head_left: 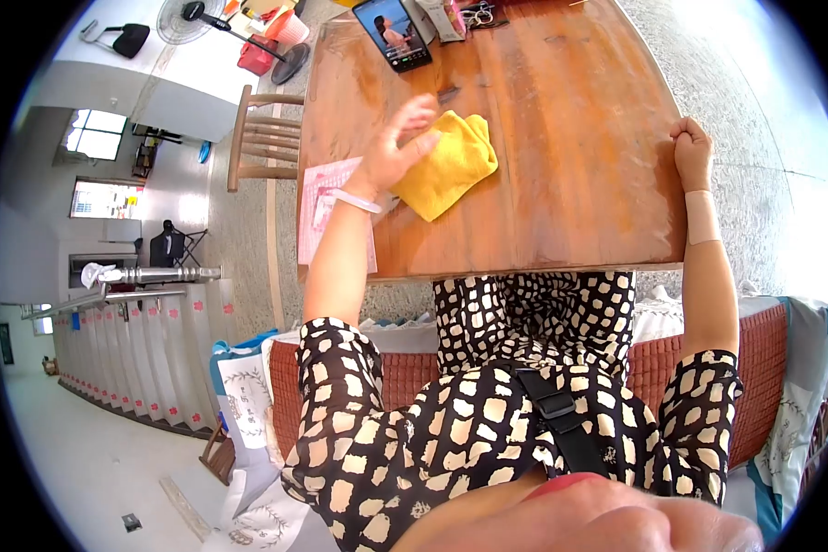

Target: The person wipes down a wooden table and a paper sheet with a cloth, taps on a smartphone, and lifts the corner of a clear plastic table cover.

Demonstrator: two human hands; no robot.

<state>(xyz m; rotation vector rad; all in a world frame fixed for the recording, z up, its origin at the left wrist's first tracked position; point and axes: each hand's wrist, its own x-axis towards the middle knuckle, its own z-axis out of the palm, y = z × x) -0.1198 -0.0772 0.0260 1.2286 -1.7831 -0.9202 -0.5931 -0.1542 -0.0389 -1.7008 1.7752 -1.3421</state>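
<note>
A folded yellow cloth (453, 170) lies on the wooden table (580, 120), near its left part. Over the cloth's left edge is my left hand (403, 147), its fingers apart and slightly blurred, with the thumb at the cloth; it does not grip it. A white band circles that wrist. My right hand (693, 152) is closed in a fist at the right edge of the table, with nothing visible in it. Beneath my left forearm, a pink patterned sheet (313, 216) lies at the table's left front corner.
A phone (394, 35) with a lit screen stands at the far left of the table, beside small items and a cable (477, 14). A wooden chair (271, 138) is at the left side. Beyond it are a fan (290, 63) and a red basket (257, 57).
</note>
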